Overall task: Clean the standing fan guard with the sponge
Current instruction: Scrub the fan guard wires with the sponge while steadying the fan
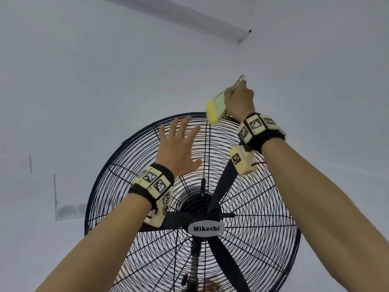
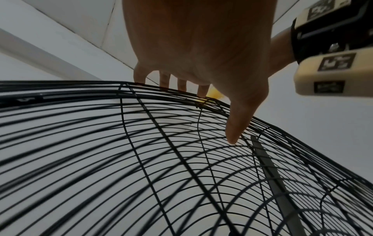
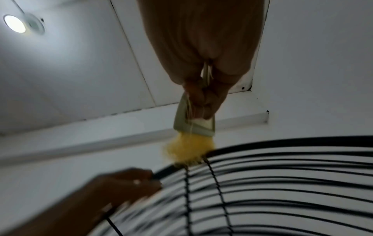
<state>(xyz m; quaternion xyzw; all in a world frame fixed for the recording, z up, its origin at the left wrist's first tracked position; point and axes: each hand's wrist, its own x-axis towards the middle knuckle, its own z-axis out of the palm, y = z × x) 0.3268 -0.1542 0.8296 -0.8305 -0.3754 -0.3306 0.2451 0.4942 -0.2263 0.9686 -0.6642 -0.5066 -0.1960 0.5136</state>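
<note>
A large black wire fan guard [image 1: 130,207] with a "Mikachi" badge [image 1: 205,228] fills the lower head view. My right hand [image 1: 239,100] grips a yellow sponge with a green backing [image 1: 216,108]; its yellow end touches the guard's top rim [image 3: 242,147]. In the right wrist view the sponge [image 3: 189,151] is pressed on the rim. My left hand [image 1: 179,144] lies flat with spread, straight fingers on the upper guard [image 2: 161,143], just left of the sponge. In the left wrist view its fingertips [image 2: 182,86] reach the rim, and a sliver of the sponge [image 2: 215,94] shows beyond.
Dark fan blades [image 1: 223,180] and the motor hub [image 1: 195,204] sit behind the wires. A white wall and ceiling [image 1: 105,60] surround the fan, with a ceiling lamp [image 3: 15,23] in the right wrist view. A wall socket [image 1: 69,209] lies left of the guard.
</note>
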